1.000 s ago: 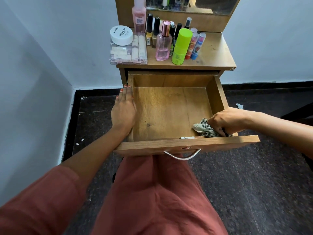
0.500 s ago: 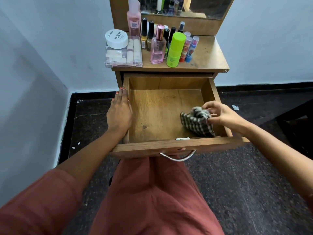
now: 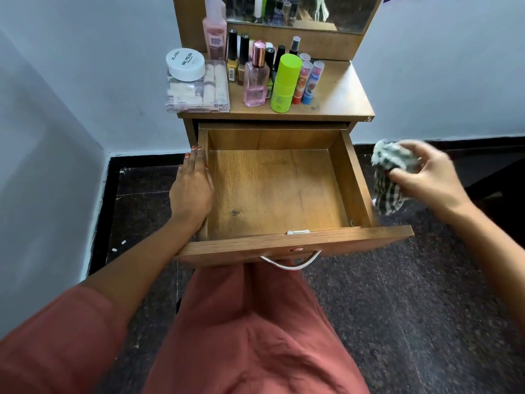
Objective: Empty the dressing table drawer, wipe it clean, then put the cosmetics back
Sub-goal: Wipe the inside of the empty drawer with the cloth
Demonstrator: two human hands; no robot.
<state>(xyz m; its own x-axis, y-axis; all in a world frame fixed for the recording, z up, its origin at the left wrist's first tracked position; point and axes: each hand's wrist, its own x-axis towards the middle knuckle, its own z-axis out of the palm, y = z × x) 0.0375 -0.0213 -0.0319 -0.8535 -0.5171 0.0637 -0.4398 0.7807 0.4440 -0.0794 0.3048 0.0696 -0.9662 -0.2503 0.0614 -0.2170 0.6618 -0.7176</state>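
The wooden drawer (image 3: 356,180) is pulled out and holds nothing inside. My left hand (image 3: 193,189) lies flat on its left wall, fingers together. My right hand (image 3: 426,174) is out past the drawer's right side, above the floor, gripping a crumpled black-and-white checked cloth (image 3: 389,172). On the dressing table top (image 3: 341,92) stand the cosmetics: a green bottle (image 3: 285,81), a pink perfume bottle (image 3: 255,78), a tall pink bottle (image 3: 214,29), a white round jar (image 3: 186,64) on a clear box (image 3: 199,89), lip balms (image 3: 309,78) and several nail polish bottles (image 3: 233,55).
A mirror (image 3: 301,9) rises behind the cosmetics. Pale walls close in at the left and behind. The floor (image 3: 426,308) is dark stone. My lap in rust-red cloth (image 3: 250,336) sits under the drawer's metal handle (image 3: 289,263).
My right hand lifted the checked cloth out of the drawer's front right corner and carried it right, past the drawer's side. My left hand stayed on the left wall.
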